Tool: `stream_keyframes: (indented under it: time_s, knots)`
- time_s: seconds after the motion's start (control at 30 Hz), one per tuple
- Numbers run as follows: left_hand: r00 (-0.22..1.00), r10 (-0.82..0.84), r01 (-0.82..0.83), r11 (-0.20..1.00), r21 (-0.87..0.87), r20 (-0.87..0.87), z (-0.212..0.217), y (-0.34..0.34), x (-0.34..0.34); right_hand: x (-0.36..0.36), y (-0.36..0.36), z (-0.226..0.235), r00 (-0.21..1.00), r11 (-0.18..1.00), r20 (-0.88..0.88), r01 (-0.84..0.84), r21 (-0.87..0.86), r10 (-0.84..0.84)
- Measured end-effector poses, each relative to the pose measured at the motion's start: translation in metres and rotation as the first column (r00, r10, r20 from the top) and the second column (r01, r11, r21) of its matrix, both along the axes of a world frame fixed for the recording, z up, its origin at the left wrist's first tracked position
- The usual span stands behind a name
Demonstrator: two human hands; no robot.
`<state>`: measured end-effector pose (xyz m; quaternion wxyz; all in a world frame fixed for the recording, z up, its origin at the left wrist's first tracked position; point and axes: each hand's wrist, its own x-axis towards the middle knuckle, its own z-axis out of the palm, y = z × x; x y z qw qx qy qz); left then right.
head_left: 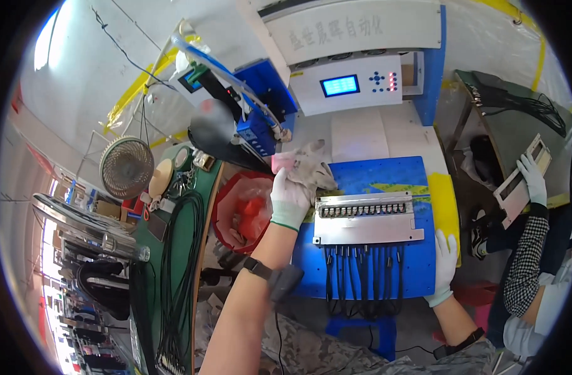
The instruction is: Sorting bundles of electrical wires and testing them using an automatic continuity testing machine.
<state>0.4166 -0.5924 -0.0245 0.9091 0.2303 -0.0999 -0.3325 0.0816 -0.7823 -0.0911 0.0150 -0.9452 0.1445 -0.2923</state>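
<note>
Our left hand (287, 203) touches the rag (314, 169); whether its fingers pinch it, we cannot tell. Our right hand (445, 265), fingers loosely spread, rests beside the board (420, 269), where the fixture (367, 231) lies, presumably keeping the cables (364, 275) aligned.

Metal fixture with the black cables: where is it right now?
In the head view, the silver metal fixture lies right of centre on the blue board, between the left hand and the right hand, with black cables below it.
</note>
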Motion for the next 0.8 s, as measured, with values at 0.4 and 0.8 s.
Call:
stream_keyframes:
  time_s: [0.4, 0.8]
  knots:
    - [0.998, 0.054, -0.053, 0.998, 0.024, -0.037, -0.0033, 0.0008, 0.0048, 0.0035, 0.0015, 0.0039, 0.998, 0.998, -0.046, -0.032, -0.054, 0.03]
    - [0.998, 0.038, -0.039, 0.999, -0.006, -0.049, -0.0013, 0.002, 0.0039, 0.0047, 0.0006, -0.0018, 0.996, 0.998, -0.089, 0.001, -0.058, -0.006]
